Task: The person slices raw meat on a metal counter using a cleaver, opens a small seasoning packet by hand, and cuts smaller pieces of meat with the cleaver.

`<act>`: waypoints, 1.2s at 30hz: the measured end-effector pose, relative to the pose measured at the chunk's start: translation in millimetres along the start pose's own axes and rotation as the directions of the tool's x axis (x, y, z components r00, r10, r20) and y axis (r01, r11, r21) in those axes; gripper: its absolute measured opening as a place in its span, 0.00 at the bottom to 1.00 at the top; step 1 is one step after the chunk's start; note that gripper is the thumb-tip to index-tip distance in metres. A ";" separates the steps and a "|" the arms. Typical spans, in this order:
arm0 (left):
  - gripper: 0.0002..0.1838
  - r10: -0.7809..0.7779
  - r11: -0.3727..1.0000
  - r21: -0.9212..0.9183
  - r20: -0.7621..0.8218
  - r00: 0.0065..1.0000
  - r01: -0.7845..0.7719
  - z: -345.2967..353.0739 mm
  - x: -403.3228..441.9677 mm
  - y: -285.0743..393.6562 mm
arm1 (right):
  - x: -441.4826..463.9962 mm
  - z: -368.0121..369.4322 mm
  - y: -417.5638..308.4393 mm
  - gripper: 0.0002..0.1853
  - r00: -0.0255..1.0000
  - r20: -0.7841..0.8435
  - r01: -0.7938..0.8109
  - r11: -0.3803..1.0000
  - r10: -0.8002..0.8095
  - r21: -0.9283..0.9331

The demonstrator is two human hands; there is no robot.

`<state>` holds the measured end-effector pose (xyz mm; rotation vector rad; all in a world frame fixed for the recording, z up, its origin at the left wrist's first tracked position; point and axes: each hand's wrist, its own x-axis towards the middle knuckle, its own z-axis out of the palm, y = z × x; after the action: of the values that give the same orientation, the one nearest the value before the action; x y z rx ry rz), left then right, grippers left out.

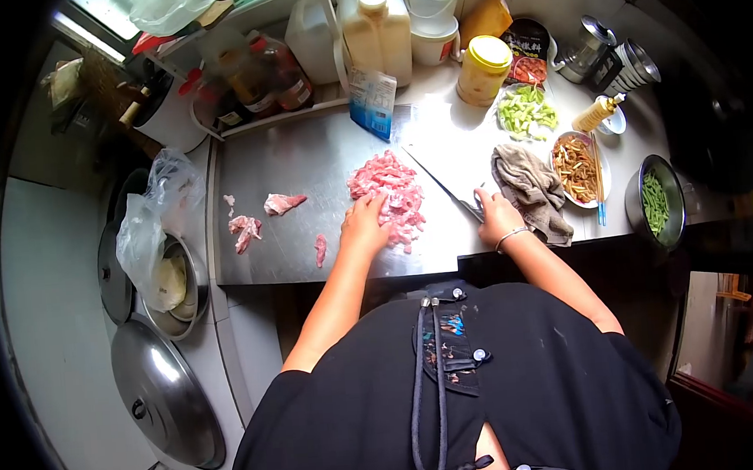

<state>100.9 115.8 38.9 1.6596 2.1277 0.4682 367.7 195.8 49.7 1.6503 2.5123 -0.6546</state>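
Observation:
My left hand (364, 225) rests against the near left side of a pile of cut raw pink meat (388, 180), its fingers stretched out over the pieces. A knife (439, 181) is in my right hand (499, 219), with fingers closed around its handle. Its blade points away and to the left, just right of the meat. Both hands are over the steel worktop (301, 157). Left of the pile lie a larger meat piece (283, 204), a small strip (321, 249) and some scraps (245, 232).
A crumpled brown cloth (531, 191) lies right of my right hand. Beyond it stand a noodle-like dish (575, 169) with chopsticks, chopped greens (527, 113) and a bowl of green beans (655, 202). Bottles (280, 73) line the back. A large lid (162, 394) is at left.

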 end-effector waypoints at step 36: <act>0.48 -0.002 0.993 0.118 0.198 0.980 -0.022 -1.3 5.2 22.8 | -85.6 -49.8 4.5 0.32 0.898 0.055 0.417 0.882 -0.438 0.219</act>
<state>118.3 126.2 50.7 1.7044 2.0362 0.1720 416.5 142.6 117.6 1.0615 2.8327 -1.0348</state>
